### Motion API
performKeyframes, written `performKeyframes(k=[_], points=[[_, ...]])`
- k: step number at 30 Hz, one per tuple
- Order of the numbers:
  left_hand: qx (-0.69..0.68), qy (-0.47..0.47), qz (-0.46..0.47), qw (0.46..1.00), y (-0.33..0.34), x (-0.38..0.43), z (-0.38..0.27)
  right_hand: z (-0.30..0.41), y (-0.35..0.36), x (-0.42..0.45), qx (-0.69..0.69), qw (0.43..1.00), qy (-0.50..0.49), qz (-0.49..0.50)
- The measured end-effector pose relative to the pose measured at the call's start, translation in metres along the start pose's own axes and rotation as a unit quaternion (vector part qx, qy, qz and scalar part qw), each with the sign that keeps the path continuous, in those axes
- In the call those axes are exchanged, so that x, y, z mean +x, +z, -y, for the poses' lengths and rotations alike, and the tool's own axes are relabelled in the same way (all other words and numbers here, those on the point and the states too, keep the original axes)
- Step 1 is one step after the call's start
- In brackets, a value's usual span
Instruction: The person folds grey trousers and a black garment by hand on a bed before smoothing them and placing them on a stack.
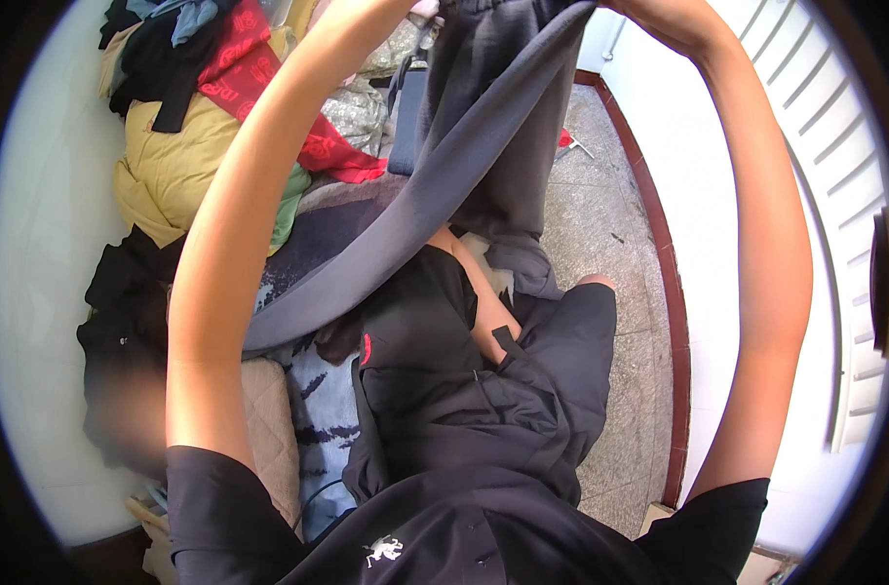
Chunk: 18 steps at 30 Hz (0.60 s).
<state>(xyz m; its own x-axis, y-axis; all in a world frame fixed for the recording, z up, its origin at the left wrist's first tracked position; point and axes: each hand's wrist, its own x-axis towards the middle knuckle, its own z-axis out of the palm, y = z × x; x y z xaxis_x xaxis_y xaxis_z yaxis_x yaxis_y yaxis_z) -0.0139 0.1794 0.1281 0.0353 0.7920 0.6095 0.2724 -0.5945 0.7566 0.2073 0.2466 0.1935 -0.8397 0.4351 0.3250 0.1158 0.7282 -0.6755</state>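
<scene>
Dark grey trousers [481, 124] hang in front of me from the top edge of the view, a gathered waistband partly showing there. One trouser leg [386, 227] slants down to the left across my lap; the other drops nearly straight, its end bunched near my bent knees. Both my arms are raised. My left hand is beyond the top edge, out of view. Only the base of my right hand [653, 18] shows, at the upper corner of the trousers, which it holds up; its fingers are cut off.
Piled clothes lie at the left: a yellow padded piece [174, 168], a red patterned cloth [243, 69] and black garments [123, 329]. I sit on a bed with a blue patterned blanket [324, 417]. A speckled floor [598, 219] and white wall [656, 110] run along the right.
</scene>
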Motion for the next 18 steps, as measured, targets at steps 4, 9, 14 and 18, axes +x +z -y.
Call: performKeyframes(k=[4,9,14,18], points=[[-0.069,-0.08,0.08,0.991,-0.022,-0.018,0.042,0.014,-0.008,-0.016,-0.041,0.999,0.002,0.019],[-0.11,-0.021,0.199,0.973,0.002,-0.025,0.042,0.005,-0.011,-0.028,0.0,0.997,0.069,0.027],[0.164,0.08,0.254,0.95,0.007,-0.025,0.017,-0.016,-0.023,-0.03,-0.038,0.994,-0.082,0.066],[0.255,0.112,0.214,0.936,0.004,-0.036,0.005,0.007,-0.004,-0.05,0.016,0.999,0.031,0.027]])
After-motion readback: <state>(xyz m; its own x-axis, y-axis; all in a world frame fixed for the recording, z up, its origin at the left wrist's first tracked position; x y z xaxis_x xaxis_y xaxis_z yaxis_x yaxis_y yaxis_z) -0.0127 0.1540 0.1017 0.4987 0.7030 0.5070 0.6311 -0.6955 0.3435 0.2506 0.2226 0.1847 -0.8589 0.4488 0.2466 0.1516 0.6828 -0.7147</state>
